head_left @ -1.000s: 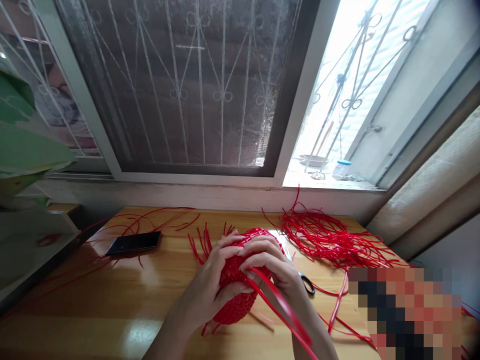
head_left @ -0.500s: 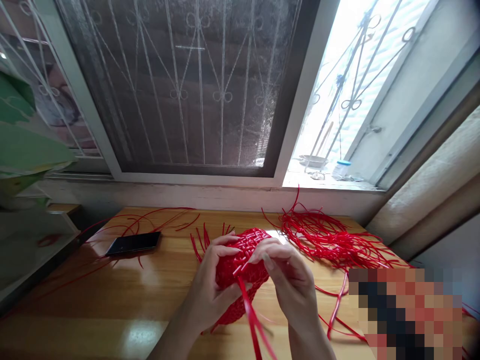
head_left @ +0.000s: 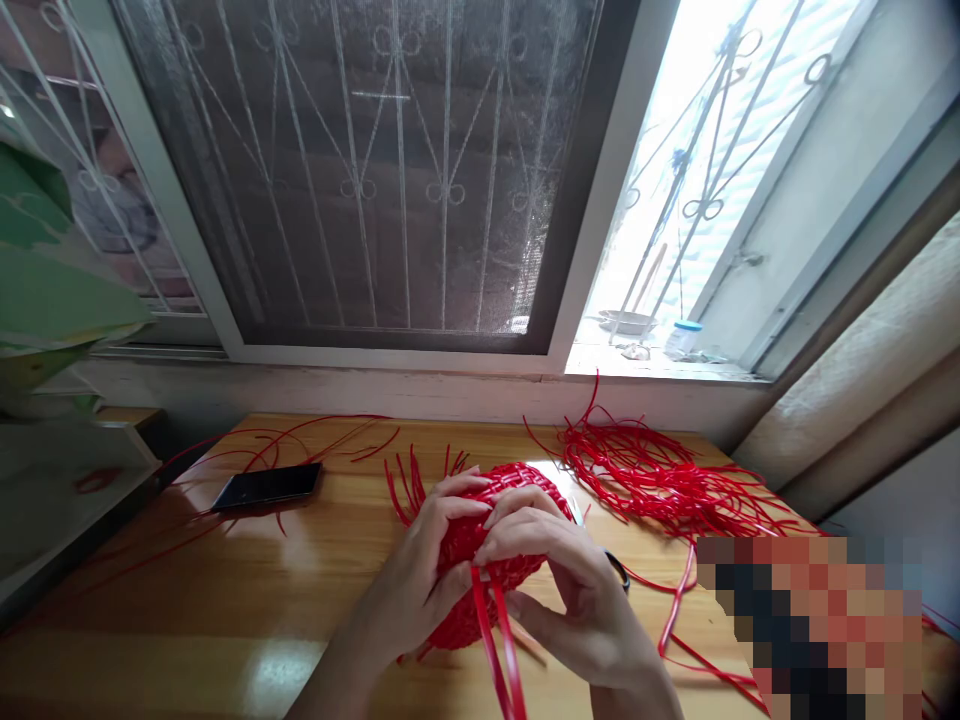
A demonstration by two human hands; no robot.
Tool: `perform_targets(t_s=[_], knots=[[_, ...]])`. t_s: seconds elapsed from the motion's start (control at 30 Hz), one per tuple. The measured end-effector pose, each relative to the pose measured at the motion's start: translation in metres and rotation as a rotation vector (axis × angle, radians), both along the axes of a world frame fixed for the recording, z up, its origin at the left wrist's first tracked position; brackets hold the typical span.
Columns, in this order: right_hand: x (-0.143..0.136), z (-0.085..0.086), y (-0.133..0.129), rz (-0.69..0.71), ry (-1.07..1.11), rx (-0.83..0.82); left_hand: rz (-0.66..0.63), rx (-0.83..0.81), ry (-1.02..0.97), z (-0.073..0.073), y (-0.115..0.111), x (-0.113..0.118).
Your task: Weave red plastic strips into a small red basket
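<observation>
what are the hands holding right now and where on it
Both hands grip the red woven basket: the left hand cups its left side, and the right hand presses its top front, where loose red strips hang down.

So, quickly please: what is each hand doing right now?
Left hand: closed around the red woven piece, holding it.
Right hand: fingers curled on the same piece, at the loose red strips; whether it pinches them cannot be told.
</observation>
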State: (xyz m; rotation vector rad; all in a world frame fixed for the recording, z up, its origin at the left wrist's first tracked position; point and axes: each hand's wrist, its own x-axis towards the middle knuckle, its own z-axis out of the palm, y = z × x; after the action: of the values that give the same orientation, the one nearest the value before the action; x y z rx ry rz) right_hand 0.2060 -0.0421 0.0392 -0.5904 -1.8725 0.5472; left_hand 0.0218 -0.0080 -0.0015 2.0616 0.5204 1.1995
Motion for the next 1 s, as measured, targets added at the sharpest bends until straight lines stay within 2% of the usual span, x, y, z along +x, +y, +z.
perform_targets(t_s=[0.07, 0.23, 0.3, 0.37, 0.43, 0.53, 0.63, 0.77, 0.87, 0.93, 1.0], knots=[[-0.003, -0.002, 0.001, -0.044, 0.041, 0.023, 0.004, -0.014, -0.009, 0.0, 0.0, 0.0], [-0.023, -0.012, 0.003, -0.197, 0.349, -0.052, 0.011, -0.085, -0.019, 0.005, -0.005, 0.003], [-0.029, -0.015, 0.004, -0.267, 0.401, -0.027, 0.019, -0.073, -0.016, 0.006, -0.008, 0.006], [-0.03, -0.017, 0.005, -0.368, 0.336, 0.048, 0.04, -0.063, -0.017, 0.005, -0.011, 0.009], [-0.027, -0.016, 0.006, -0.423, 0.183, 0.133, 0.062, -0.071, -0.021, 0.003, -0.013, 0.012], [-0.02, -0.011, 0.008, -0.389, 0.022, 0.19, 0.095, -0.131, -0.017, 0.0, -0.016, 0.013], [-0.011, -0.004, 0.009, -0.35, 0.021, 0.198, 0.113, -0.198, 0.002, -0.002, -0.017, 0.013], [0.001, -0.002, 0.01, -0.313, -0.082, 0.29, 0.086, -0.184, 0.002, -0.001, -0.018, 0.014], [0.007, -0.007, 0.014, -0.527, -0.16, 0.38, 0.057, -0.175, -0.024, -0.001, -0.018, 0.014], [0.008, -0.012, 0.017, -0.695, -0.113, 0.401, 0.037, -0.171, -0.034, -0.001, -0.018, 0.014], [0.009, -0.015, 0.018, -0.768, -0.025, 0.407, 0.025, -0.17, -0.026, 0.0, -0.018, 0.014]])
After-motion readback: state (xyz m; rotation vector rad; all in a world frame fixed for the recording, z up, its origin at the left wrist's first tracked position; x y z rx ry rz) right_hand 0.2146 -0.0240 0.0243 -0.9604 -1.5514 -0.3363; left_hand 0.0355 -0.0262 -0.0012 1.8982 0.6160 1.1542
